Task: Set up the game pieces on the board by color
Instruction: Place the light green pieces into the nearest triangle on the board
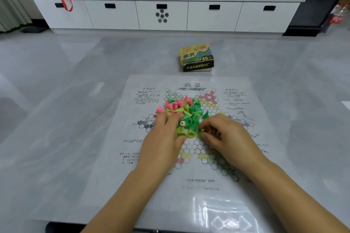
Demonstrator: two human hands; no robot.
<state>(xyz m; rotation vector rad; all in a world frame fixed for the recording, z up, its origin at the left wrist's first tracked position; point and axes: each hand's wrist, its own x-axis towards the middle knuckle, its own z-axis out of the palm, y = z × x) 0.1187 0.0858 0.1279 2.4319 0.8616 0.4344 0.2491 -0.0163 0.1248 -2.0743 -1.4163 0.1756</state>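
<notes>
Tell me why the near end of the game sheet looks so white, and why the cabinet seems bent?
Head view: light glares off the glossy board sheet at its near end, washing out that patch; the wide-angle lens bows the top of the cabinet; the pile of pieces and the small print look slightly blurred.

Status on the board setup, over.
Left hand open on the pile of pieces. Right hand curled at green pieces, grip unclear. Pile unsorted, centre of board. Box clear.
</notes>
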